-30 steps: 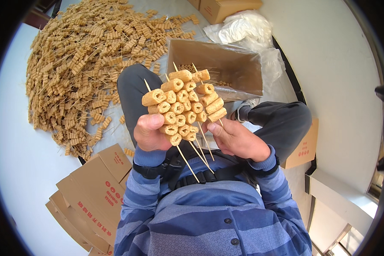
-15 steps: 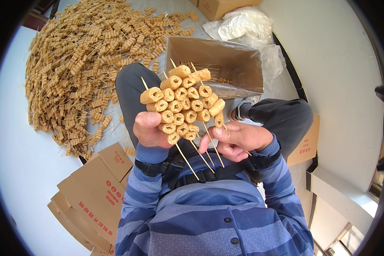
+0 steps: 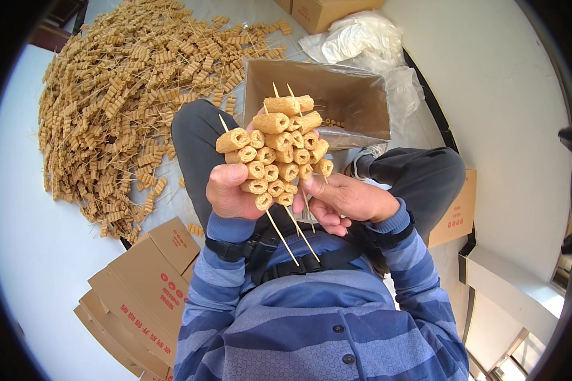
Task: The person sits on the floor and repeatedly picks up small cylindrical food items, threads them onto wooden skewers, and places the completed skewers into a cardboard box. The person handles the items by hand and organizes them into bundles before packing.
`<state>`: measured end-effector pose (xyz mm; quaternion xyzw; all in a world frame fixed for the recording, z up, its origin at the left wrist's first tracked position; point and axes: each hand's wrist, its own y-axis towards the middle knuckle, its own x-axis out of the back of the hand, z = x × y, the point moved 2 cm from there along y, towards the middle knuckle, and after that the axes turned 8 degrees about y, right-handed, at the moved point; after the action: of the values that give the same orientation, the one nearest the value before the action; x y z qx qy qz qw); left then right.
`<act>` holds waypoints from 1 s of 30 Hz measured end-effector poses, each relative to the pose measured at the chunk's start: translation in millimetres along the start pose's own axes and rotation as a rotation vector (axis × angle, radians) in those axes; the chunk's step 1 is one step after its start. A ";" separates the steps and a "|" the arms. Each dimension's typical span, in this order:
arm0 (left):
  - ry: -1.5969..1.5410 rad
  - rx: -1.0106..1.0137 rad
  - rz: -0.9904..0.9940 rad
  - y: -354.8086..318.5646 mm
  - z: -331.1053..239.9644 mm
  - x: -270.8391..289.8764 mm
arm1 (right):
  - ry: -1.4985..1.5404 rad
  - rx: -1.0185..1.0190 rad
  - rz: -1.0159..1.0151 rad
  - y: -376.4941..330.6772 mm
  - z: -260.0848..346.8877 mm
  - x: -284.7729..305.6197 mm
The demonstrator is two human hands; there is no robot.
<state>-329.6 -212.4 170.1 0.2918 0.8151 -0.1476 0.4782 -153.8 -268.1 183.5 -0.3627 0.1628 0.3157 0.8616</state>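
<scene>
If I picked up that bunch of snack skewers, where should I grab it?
Probably the bare sticks, coming from below, the striped shirt side. They poke out thin and straight under the hollow rolls, while the left hand and right hand already crowd the sides.

Skewer bunch [image 3: 279,149] before the carton [image 3: 356,101], skewer pile [image 3: 121,120] on its left, plastic sheeting [image 3: 362,39] behind, boxes [image 3: 140,295] nearer left.

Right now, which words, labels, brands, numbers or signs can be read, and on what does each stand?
Lower-left cardboard: red characters and round symbols, not quoted here.
Right-hand carton: small red marks, too small to read.
Top carton: faint red print, too small to read.
</scene>
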 end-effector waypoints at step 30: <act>0.182 -0.072 -0.230 -5.3 -2.3 13.5 | -1.215 0.377 -1.009 -1.0 8.0 -11.5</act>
<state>-339.5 -210.9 159.3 0.1915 0.8878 -0.1448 0.3925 -161.3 -267.7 195.4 -0.0066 -0.4660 -0.0019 0.8848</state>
